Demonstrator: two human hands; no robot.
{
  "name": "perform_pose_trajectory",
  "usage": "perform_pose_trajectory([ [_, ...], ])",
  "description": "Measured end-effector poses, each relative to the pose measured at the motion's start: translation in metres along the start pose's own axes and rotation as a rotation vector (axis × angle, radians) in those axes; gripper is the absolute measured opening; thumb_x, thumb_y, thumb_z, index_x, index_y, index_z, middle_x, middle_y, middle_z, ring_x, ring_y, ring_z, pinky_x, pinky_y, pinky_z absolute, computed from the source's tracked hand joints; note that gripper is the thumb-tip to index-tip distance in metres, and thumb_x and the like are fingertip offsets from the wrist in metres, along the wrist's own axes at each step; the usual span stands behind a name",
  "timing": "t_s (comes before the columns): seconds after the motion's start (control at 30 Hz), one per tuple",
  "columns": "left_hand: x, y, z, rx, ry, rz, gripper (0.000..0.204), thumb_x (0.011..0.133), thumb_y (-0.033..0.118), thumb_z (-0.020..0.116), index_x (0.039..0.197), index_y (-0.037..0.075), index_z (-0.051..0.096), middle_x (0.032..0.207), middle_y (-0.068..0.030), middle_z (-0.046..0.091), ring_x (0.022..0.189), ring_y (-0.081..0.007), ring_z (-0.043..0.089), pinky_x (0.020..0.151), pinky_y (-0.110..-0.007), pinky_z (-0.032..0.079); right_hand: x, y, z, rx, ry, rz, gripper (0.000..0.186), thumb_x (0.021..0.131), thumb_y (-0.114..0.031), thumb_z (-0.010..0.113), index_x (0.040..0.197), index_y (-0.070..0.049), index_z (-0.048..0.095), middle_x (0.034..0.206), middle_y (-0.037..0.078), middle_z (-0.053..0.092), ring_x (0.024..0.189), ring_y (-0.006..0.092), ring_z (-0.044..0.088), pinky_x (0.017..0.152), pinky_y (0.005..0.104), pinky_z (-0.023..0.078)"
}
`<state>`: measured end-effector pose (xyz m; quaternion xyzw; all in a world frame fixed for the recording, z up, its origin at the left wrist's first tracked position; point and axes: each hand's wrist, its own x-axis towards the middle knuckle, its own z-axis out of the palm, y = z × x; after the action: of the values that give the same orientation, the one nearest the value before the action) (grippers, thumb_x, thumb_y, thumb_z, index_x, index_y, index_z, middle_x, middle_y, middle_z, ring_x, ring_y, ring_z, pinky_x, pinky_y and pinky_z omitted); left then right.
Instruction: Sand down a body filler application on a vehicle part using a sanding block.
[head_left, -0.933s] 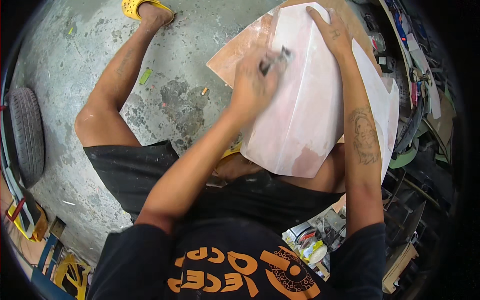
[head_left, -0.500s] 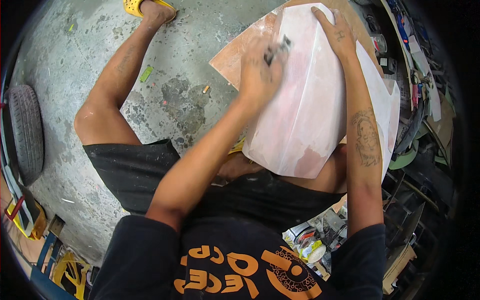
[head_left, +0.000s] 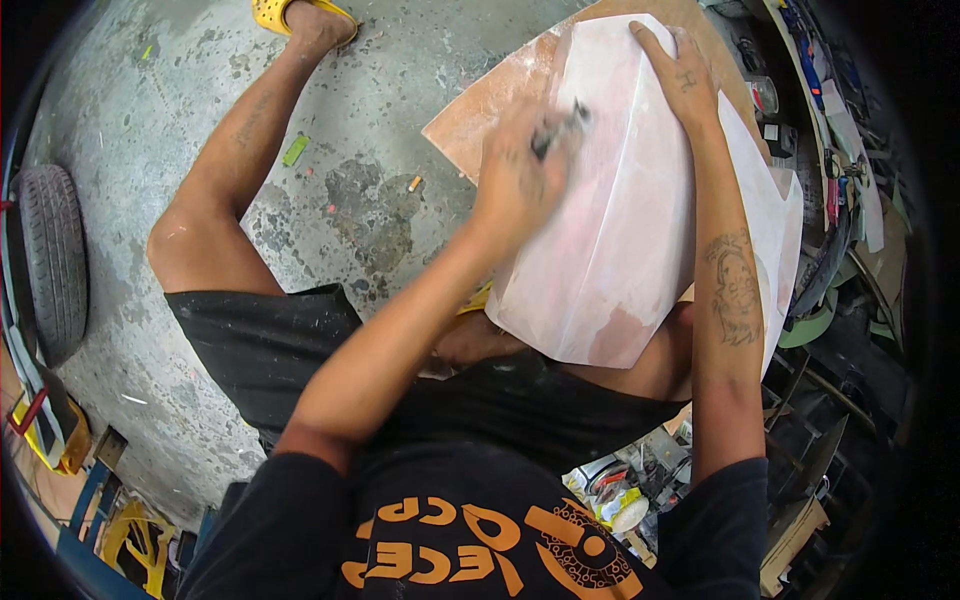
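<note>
A long white panel with pinkish patches and a lengthwise crease rests over my right leg and a tan board. My left hand, blurred by motion, presses a small dark crumpled pad against the panel's upper left part. My right hand grips the far right edge of the panel, thumb on its face and fingers round the edge. Further white pieces lie to the right of the panel, partly behind my forearm.
Speckled concrete floor with a green scrap spreads to the left. A tyre and yellow items line the left side. Cluttered racks with tools and offcuts fill the right. Assorted cans and debris sit beside my right hip.
My left hand has moved in short strokes over the panel, up and then slightly back down, still with the pad. My right hand and the panel's far end have shifted slightly rightward and down.
</note>
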<state>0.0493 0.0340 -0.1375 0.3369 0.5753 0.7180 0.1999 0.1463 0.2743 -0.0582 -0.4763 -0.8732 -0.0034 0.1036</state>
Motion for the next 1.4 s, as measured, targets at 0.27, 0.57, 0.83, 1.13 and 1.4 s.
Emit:
perform_pose_trajectory([
  [0.27,-0.038,0.025,0.0,-0.048,-0.029,-0.057,0.017,0.091,0.012,0.074,0.099,-0.001,0.067,0.082,-0.0101,0.063,0.074,-0.0168,0.055,0.066,-0.033,0.044,-0.004,0.012,0.0,0.008,0.03,0.007,0.093,0.085,-0.076,0.057,0.142,-0.003,0.059,0.145,0.02,0.06,0.137,0.0373,0.053,0.12,0.0508,0.028],
  [0.57,-0.028,0.022,-0.015,-0.015,-0.086,-0.009,0.016,0.087,0.003,0.072,0.1,-0.003,0.065,0.087,-0.0145,0.058,0.075,-0.0242,0.056,0.068,-0.035,0.044,-0.002,0.004,0.002,0.017,-0.026,0.002,0.095,0.085,-0.077,0.056,0.143,-0.003,0.058,0.146,0.02,0.059,0.138,0.0384,0.052,0.12,0.051,0.027],
  [0.83,-0.052,0.03,-0.016,-0.052,-0.068,-0.033,0.016,0.091,0.008,0.074,0.102,-0.001,0.067,0.088,-0.0108,0.06,0.071,-0.0166,0.052,0.065,-0.031,0.042,0.003,0.013,0.008,-0.004,0.046,-0.006,0.093,0.084,-0.079,0.056,0.142,-0.007,0.06,0.143,0.02,0.061,0.137,0.0373,0.053,0.119,0.0507,0.029],
  [1.13,-0.051,0.029,-0.019,-0.032,-0.121,-0.027,0.017,0.089,0.002,0.073,0.105,-0.002,0.066,0.094,-0.0141,0.063,0.077,-0.0195,0.058,0.069,-0.03,0.046,0.009,0.012,-0.001,-0.009,0.051,-0.034,0.082,0.086,-0.071,0.061,0.138,-0.007,0.063,0.139,0.02,0.064,0.13,0.0363,0.059,0.114,0.0463,0.038],
  [1.4,-0.054,0.037,-0.015,-0.049,-0.098,-0.059,0.018,0.085,-0.008,0.063,0.102,-0.003,0.063,0.094,-0.0195,0.059,0.079,-0.0352,0.06,0.072,-0.039,0.048,-0.001,0.003,-0.002,0.103,-0.062,0.0,0.09,0.094,-0.063,0.062,0.148,0.007,0.048,0.155,0.028,0.046,0.148,0.04,0.039,0.123,0.0464,0.026],
])
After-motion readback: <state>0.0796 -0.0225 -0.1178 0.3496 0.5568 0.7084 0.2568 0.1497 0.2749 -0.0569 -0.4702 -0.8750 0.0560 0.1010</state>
